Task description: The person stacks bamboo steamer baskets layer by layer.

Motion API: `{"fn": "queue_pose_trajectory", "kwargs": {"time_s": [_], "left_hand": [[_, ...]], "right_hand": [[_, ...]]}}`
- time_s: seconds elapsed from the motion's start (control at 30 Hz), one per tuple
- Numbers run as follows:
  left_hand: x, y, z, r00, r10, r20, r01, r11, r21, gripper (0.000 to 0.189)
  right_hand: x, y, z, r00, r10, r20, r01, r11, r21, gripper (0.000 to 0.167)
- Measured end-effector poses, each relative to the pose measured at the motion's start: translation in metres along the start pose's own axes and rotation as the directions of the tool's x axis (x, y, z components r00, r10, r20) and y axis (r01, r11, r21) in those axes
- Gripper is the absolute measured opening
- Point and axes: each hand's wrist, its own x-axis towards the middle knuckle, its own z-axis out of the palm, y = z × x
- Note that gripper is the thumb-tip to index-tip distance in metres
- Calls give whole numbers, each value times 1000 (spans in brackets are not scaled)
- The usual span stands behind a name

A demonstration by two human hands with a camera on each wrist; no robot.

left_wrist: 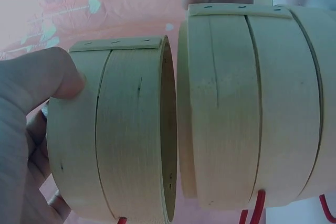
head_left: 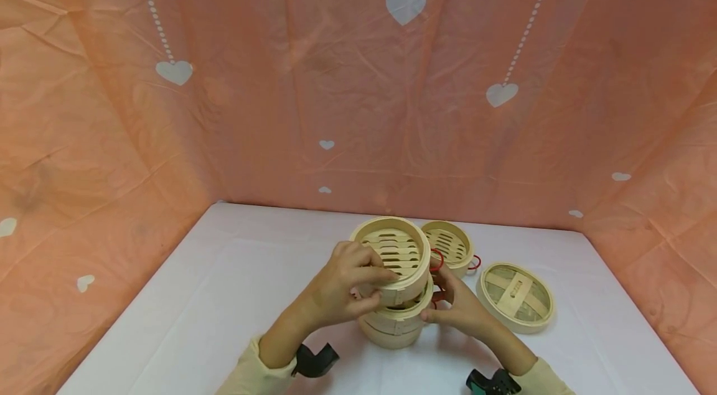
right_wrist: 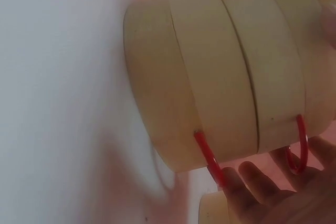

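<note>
White tabletop (head_left: 213,295) spreads leftward; left grip (head_left: 353,280) pinches a steamer (head_left: 394,249), edge just above the stack (head_left: 392,329) right grip (head_left: 460,308) clasps.

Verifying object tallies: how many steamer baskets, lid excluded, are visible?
4: held basket in the left hand; stacked pair below, at the right hand; rear basket behind, to the right. Others may be hidden.

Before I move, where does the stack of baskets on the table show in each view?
Head: the stack, lower middle, just right of centre.
Left wrist: the stack spans the right half.
Right wrist: the stack, middle to upper right.
Shared landmark: red loops on its side.
</note>
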Motion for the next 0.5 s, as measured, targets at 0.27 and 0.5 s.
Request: {"fn": "queue_pose_trajectory", "kwargs": {"time_s": [0.27,0.5], "left_hand": [[-1,2,4,999,-8,32,8,1000,-9,31],[-2,3,5,999,-10,41,11,1000,-17,31]], "right_hand": [[0,-1,0,1000,30,-5,-30,1000,7,87],[-1,-1,0,1000,29,-9,-29,1000,-1,89]]}}
